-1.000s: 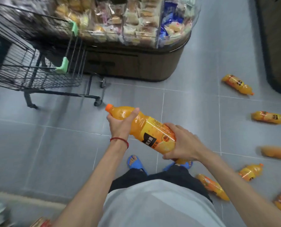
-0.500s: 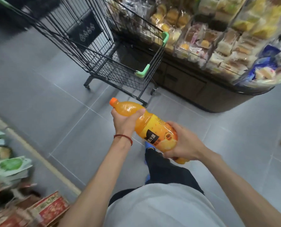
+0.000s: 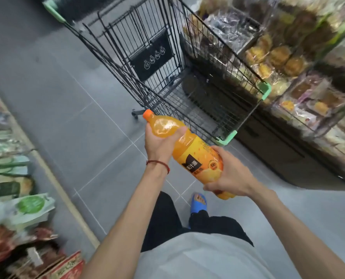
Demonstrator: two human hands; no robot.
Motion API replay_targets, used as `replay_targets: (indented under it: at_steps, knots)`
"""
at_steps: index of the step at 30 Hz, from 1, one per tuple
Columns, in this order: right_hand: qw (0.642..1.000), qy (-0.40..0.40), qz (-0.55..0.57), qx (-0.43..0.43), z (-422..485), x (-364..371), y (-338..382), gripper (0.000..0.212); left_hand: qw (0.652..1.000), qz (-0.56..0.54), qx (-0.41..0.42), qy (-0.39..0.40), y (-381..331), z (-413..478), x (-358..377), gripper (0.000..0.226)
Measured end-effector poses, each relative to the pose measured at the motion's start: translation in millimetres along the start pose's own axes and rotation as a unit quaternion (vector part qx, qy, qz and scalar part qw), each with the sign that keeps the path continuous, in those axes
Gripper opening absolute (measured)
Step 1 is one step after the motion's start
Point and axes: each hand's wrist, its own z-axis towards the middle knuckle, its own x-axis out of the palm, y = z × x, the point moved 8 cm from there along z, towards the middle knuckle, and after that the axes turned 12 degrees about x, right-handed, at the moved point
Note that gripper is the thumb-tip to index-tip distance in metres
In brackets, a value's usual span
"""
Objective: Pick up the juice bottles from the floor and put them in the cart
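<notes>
I hold one orange juice bottle with an orange cap, tilted, its cap pointing up and left. My left hand grips its neck end from below, thumb over the top. My right hand wraps round its lower, labelled half. The black wire shopping cart with green corner guards stands just ahead of the bottle, and its basket holds nothing that I can see. No other bottles are in view.
A display stand of wrapped bakery goods flanks the cart on the right. Shelves of packaged goods and a red carton line the left edge. Grey tiled floor lies between. My foot in a blue slipper is below the bottle.
My view has swung left and toward the cart, which now sits close ahead. The bottles on the floor have left the view. Both hands keep the same hold on the bottle.
</notes>
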Motion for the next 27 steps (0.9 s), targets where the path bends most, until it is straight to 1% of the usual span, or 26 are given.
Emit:
replay_targets:
  at_steps: [1,3,5,7,9,12,14,17,20,21,24,27]
  knots:
    - [1.000,-0.001,0.003,0.005,14,-5,11,0.120,1.000,0.004,0.005,-0.001,-6,19,1,0.098]
    - [1.000,-0.009,0.008,0.014,43,-13,33,0.121,1.000,0.011,0.008,0.006,-15,58,4,0.107]
    - [0.999,-0.025,0.017,0.023,70,-20,54,0.121,1.000,0.020,0.009,0.021,-25,97,8,0.115]
    - [0.998,-0.040,0.032,0.034,96,-24,75,0.119,0.999,0.027,0.012,0.040,-37,135,12,0.119]
    - [0.996,-0.047,0.055,0.045,117,-27,93,0.118,0.997,0.025,0.019,0.065,-51,169,17,0.113]
    - [0.992,-0.072,0.087,0.058,146,-34,116,0.117,0.994,0.027,0.044,0.096,-72,216,31,0.094]
    - [0.989,-0.080,0.101,0.070,169,-42,128,0.117,0.991,0.039,0.052,0.115,-83,246,44,0.086]
    - [0.986,-0.081,0.117,0.083,204,-58,136,0.117,0.987,0.061,0.045,0.140,-91,289,69,0.087]
    - [0.982,-0.079,0.132,0.113,240,-75,135,0.117,0.983,0.075,0.032,0.164,-91,328,101,0.101]
    - [0.980,-0.079,0.138,0.123,253,-81,133,0.118,0.981,0.083,0.033,0.170,-91,339,113,0.103]
    - [0.975,-0.053,0.156,0.149,291,-93,123,0.123,0.976,0.110,0.031,0.185,-88,372,150,0.096]
    - [0.964,-0.026,0.189,0.187,323,-93,109,0.129,0.968,0.139,0.007,0.209,-69,399,183,0.094]
